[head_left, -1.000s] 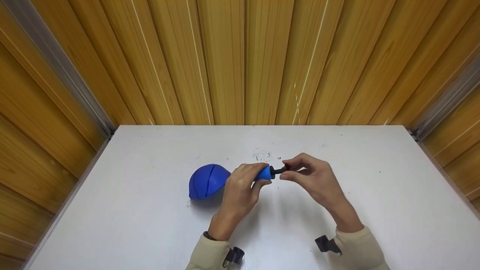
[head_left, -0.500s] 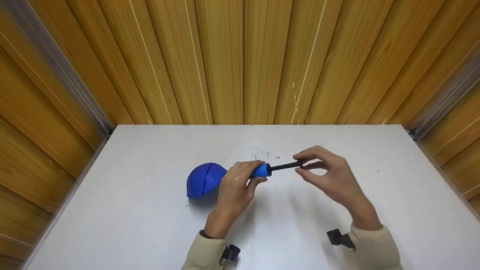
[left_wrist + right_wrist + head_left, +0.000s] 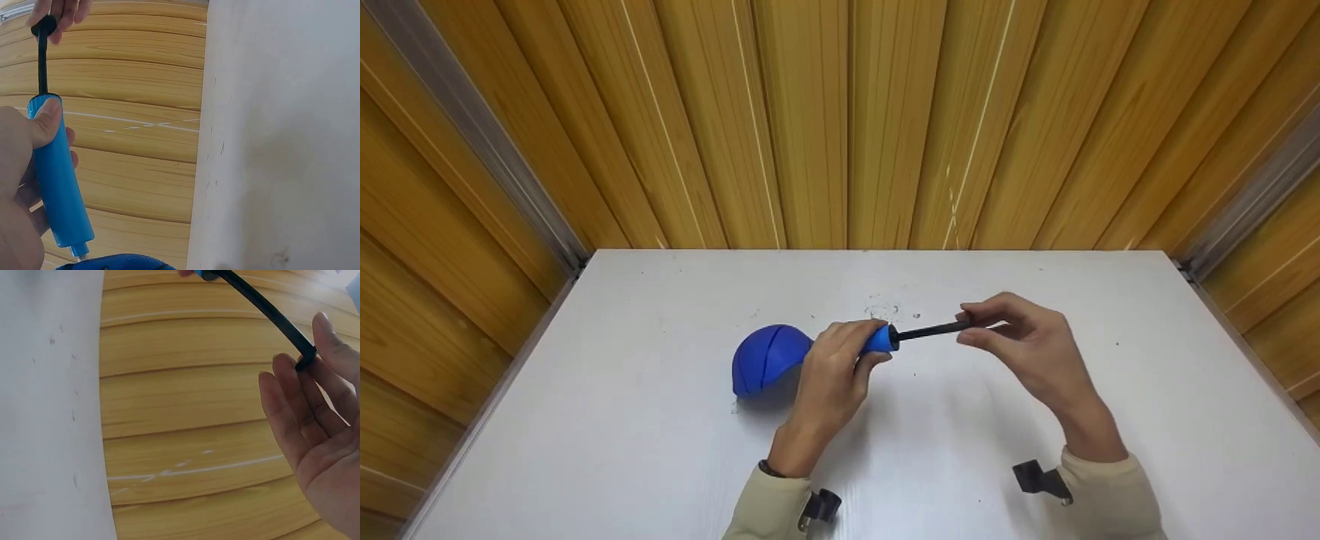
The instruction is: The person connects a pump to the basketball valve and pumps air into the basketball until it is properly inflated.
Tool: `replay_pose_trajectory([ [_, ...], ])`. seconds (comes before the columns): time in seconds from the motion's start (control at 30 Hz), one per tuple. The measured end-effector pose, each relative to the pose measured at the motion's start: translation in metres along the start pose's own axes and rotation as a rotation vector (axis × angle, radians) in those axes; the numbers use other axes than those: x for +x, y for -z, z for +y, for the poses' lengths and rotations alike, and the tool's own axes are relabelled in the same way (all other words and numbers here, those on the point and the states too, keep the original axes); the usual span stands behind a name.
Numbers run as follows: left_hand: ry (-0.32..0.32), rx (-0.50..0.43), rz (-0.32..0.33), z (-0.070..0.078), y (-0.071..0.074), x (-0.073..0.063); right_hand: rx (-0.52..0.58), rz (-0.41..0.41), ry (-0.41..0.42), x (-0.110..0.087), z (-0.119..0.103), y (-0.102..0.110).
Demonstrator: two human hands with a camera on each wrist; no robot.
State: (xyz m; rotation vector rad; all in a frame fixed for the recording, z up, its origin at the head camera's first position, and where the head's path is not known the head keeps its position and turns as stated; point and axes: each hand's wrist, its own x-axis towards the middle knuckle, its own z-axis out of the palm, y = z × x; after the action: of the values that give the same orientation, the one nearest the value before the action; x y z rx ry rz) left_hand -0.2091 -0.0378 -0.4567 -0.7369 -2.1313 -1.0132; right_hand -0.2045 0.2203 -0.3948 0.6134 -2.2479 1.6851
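A small hand pump with a blue barrel (image 3: 64, 191) and a black plunger rod (image 3: 931, 331) is held over the table. My left hand (image 3: 831, 367) grips the barrel, thumb along its upper end. At the rod's far end, my right hand (image 3: 1035, 351) pinches the black handle (image 3: 306, 358) between thumb and fingers. The rod is drawn well out of the barrel. A dented blue ball (image 3: 769, 361) with black seam lines sits left of my left hand. In the left wrist view, a thin metal needle (image 3: 82, 258) joins the pump's tip to the ball.
Everything is over a white table (image 3: 622, 450) with small dark marks near its back. A yellow wood-look panel wall (image 3: 847, 127) rises behind the table's far edge, with similar panels at both sides.
My right hand has moved right, pulling the plunger rod out of the barrel; over the last half second it shifts only slightly. My left hand and the ball stay almost in place.
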Motion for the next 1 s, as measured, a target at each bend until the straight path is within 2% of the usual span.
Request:
replay_pose_trajectory([
  [0.23,-0.041,0.019,0.003,0.001,-0.007,-0.002,0.032,-0.053,-0.017,0.002,0.019,-0.04],
  [0.4,-0.036,0.027,-0.039,0.0,-0.004,-0.003,0.018,-0.089,-0.007,0.0,0.022,-0.048],
  [0.6,-0.032,0.008,-0.08,0.0,0.0,-0.003,-0.083,-0.119,0.093,0.001,0.016,-0.033],
  [0.73,-0.014,-0.007,-0.07,-0.002,0.002,-0.002,-0.145,-0.087,0.126,0.001,0.01,-0.012],
  [0.87,-0.01,-0.002,-0.075,-0.003,0.006,0.001,-0.185,-0.016,0.1,-0.002,0.001,0.012],
  [1.0,-0.033,0.021,-0.108,-0.003,0.009,0.002,-0.168,0.002,0.041,-0.004,-0.005,0.026],
])
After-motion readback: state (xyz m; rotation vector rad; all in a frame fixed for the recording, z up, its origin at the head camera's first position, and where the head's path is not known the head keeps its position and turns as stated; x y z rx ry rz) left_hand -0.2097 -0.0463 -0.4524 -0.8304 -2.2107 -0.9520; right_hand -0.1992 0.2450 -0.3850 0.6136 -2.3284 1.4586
